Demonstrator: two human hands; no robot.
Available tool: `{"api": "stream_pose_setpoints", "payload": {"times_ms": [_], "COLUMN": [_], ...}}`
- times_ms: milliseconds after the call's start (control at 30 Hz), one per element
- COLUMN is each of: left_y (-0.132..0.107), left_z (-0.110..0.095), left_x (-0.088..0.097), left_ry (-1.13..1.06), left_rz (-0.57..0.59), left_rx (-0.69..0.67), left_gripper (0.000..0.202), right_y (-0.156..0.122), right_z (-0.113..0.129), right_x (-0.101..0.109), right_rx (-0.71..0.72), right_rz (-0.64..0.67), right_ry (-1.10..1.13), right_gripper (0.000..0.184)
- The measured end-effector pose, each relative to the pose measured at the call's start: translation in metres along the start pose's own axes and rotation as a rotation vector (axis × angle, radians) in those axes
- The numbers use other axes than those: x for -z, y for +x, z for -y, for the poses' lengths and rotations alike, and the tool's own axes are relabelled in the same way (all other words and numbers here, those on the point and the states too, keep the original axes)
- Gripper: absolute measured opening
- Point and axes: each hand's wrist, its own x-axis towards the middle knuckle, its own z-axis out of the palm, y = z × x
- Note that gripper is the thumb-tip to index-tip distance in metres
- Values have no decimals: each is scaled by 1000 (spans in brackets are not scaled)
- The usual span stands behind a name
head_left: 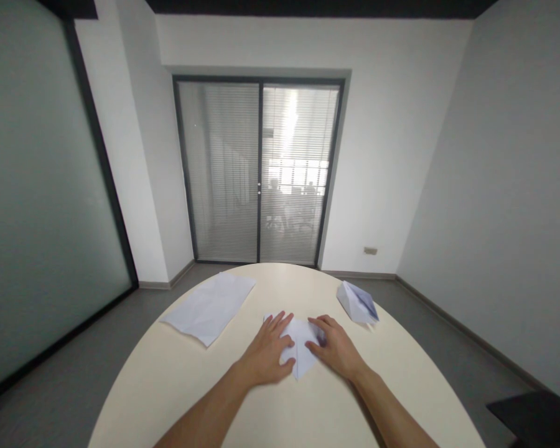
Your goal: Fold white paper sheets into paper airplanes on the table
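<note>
A folded sheet of white paper (299, 354) lies on the table in front of me, with a crease down its middle and a point toward me. My left hand (271, 351) rests across its left side, fingers spread and pressing it flat. On the right side, my right hand (335, 345) has its fingers and thumb curled around a flap of the same paper. Both hands hide parts of the sheet's outer edges.
The round cream table (191, 398) carries a stack of blank white paper (212, 305) at the left. A folded paper piece (357, 303) stands at the far right. A dark flat object (536, 414) is at the lower right, off the table.
</note>
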Motion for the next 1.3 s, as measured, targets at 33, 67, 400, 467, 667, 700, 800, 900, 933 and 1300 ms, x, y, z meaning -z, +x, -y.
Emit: {"api": "stream_pose_setpoints", "payload": {"times_ms": [33,67,400,467,667,700,800,900,933,1300], "left_y": [0,1,0,1,3,3,3,2,2,6], "left_z": [0,-1,-3,-6,-12,-12,-11,-10,-10,-9], "left_x": [1,1,4,8,18,18,15,12,11,6], "left_ry": [8,15,21,19,-6,-9,-21,-39,-43,-55], "left_rz": [-2,-5,-30,-45,-62,-61,-65,-79,-83,-26], "left_rx": [-1,-2,-6,-16,-46,-51,-56,-52,-50,-50], "left_gripper": [31,31,30,28,22,22,22,21,22,30], "right_y": [0,0,-1,-2,-1,-1,-1,-1,-1,-3], "right_z": [1,2,0,2,6,7,8,10,10,8], "right_x": [1,1,1,2,5,6,7,8,8,7], "right_rx": [1,4,82,89,94,98,101,98,100,127], "right_rz": [3,4,-40,-36,3,9,27,49,53,73], "right_ry": [6,11,27,15,-6,-6,-8,-14,-15,-15], "right_gripper": [52,50,43,42,36,35,30,28,27,22]}}
